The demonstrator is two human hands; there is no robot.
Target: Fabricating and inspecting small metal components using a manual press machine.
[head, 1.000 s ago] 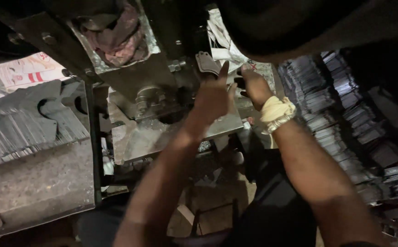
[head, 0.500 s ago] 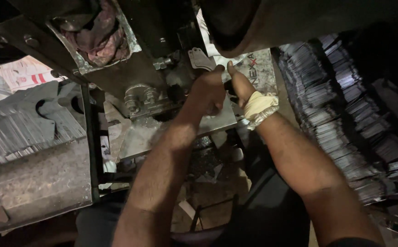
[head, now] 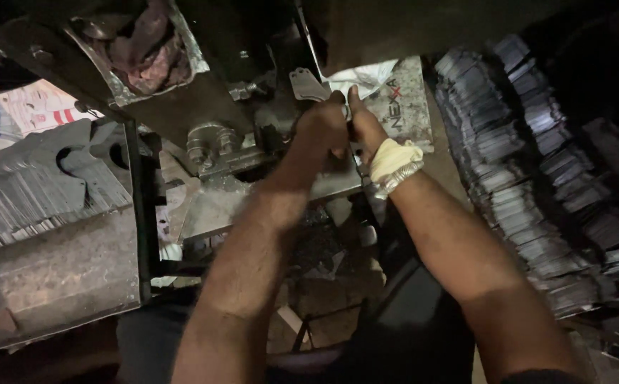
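Note:
Both my hands meet at a metal press machine (head: 224, 153). My left hand (head: 321, 131) is closed on a small flat grey metal plate (head: 306, 83) with holes, held at the machine's working spot. My right hand (head: 361, 122) presses against the left one; whether it also grips the plate is hidden. A cream cloth band (head: 393, 159) wraps my right wrist.
A row of stacked cut metal blanks (head: 46, 188) lies in a tray at the left. Many stacks of similar plates (head: 530, 178) fill the right side. A rag (head: 149, 46) sits in a metal box on top. Scrap and a dark stool frame lie below.
The view has shifted a little, so my hands sit slightly lower and further right in frame. They stay together at the same spot on the machine with the plate.

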